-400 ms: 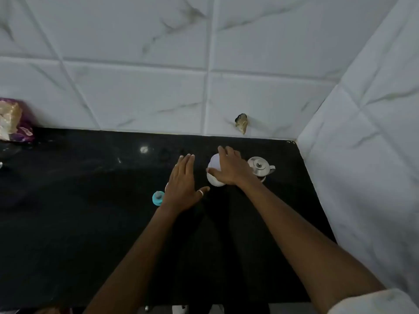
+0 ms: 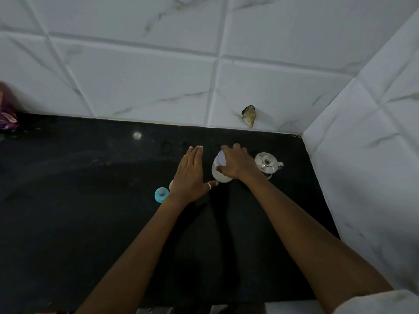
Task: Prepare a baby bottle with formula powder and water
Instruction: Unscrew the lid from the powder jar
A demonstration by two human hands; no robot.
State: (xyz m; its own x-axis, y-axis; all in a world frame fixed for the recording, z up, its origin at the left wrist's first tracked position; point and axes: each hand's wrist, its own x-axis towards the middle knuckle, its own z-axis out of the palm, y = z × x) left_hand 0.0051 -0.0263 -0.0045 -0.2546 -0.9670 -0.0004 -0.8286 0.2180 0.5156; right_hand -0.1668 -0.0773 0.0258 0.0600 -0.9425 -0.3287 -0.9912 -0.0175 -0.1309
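The left hand (image 2: 190, 175) covers all but a white sliver (image 2: 171, 183) of an item under its wrist; identity undetermined. The right hand (image 2: 237, 163), gripping the white container (image 2: 218, 172), conceals its far side. The steel pot (image 2: 267, 163): base hidden behind that wrist. The purple packet (image 2: 6, 114): cut by the left picture edge. The brown object (image 2: 249, 115) on the wall: too small to identify.

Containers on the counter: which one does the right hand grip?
The white jar: the right hand grips its top. The steel kettle beside it is ungripped.
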